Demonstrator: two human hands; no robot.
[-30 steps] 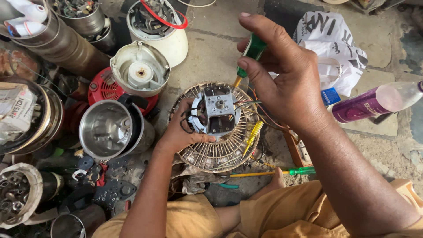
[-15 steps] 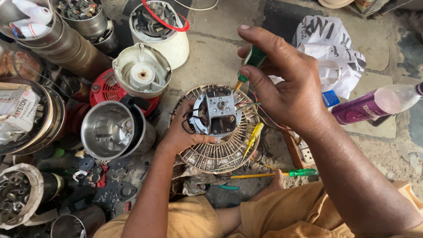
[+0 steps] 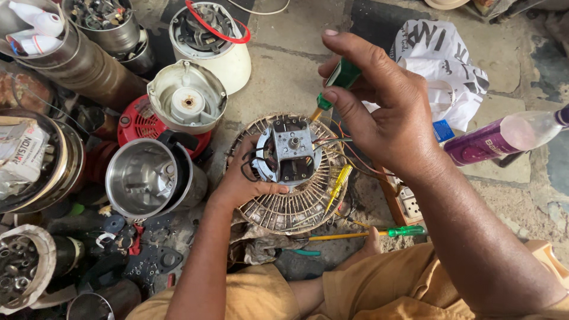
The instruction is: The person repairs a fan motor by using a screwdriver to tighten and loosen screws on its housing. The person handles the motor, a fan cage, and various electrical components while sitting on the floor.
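A small electric motor (image 3: 288, 155) with a grey metal frame and coloured wires sits on a round wire fan grille (image 3: 296, 204) on the ground. My left hand (image 3: 242, 178) grips the motor's left side, thumb along its lower edge. My right hand (image 3: 382, 109) hovers above and to the right, closed on a green-handled screwdriver (image 3: 338, 80) whose shaft slants down toward the motor's upper right corner. A yellow-handled screwdriver (image 3: 339, 181) rests on the grille. Another green-handled screwdriver (image 3: 379, 233) lies by my knee.
A steel mixer jar (image 3: 145, 178), a red and white mixer base (image 3: 178, 106) and a white appliance housing (image 3: 210, 35) stand at left. Metal tins of parts (image 3: 35, 154) crowd the far left. A purple bottle (image 3: 504, 137), a white bag (image 3: 441, 65) and a socket box (image 3: 409, 204) lie at right.
My right hand has shifted slightly with the green screwdriver, its tip staying near the motor's upper right. My left hand keeps its grip on the motor.
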